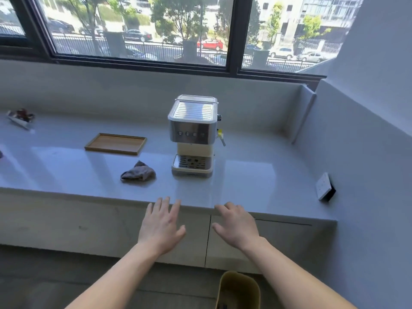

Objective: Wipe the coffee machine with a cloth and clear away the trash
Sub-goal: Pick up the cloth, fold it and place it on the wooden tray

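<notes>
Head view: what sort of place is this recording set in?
Probably an office pantry or break area: a coffee machine and wooden tray on a long counter under a street-facing window.

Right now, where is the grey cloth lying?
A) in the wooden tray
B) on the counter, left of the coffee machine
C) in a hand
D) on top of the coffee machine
B: the grey cloth lies crumpled on the counter, left of the coffee machine, untouched.

place: office pantry or home kitchen nook (hard to tell) | evidence: long grey counter [256, 175] under window [142, 30], coffee machine [192, 134], wooden tray [116, 143]
</notes>
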The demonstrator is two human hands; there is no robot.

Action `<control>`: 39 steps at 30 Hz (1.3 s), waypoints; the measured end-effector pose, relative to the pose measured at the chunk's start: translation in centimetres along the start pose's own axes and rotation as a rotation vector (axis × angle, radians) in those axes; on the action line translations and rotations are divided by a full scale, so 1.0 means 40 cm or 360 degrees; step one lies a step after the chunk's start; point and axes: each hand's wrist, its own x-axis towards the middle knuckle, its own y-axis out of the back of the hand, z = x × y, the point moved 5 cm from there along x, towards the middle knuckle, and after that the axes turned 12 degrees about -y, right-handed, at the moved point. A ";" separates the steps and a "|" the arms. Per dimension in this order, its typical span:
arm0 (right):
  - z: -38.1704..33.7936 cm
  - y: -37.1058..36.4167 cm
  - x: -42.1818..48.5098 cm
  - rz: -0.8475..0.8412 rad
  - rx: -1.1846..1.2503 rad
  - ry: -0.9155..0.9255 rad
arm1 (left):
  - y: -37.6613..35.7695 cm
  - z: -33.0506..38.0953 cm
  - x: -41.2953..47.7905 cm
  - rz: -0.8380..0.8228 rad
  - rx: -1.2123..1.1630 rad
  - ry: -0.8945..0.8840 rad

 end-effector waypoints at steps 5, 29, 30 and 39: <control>-0.162 0.010 0.049 -0.0021 0.0015 -0.0012 | 0.046 -0.156 -0.027 0.0023 -0.0015 0.0026; -0.672 -0.043 0.360 -0.0064 0.0128 0.0150 | 0.097 -0.684 0.071 -0.0026 -0.0083 0.0206; -0.681 -0.052 0.381 -0.0068 0.0133 0.0163 | 0.089 -0.696 0.087 -0.0037 -0.0080 0.0211; -0.711 -0.122 0.601 -0.0194 0.0195 0.0210 | -0.021 -0.760 0.272 -0.0179 -0.0063 0.0181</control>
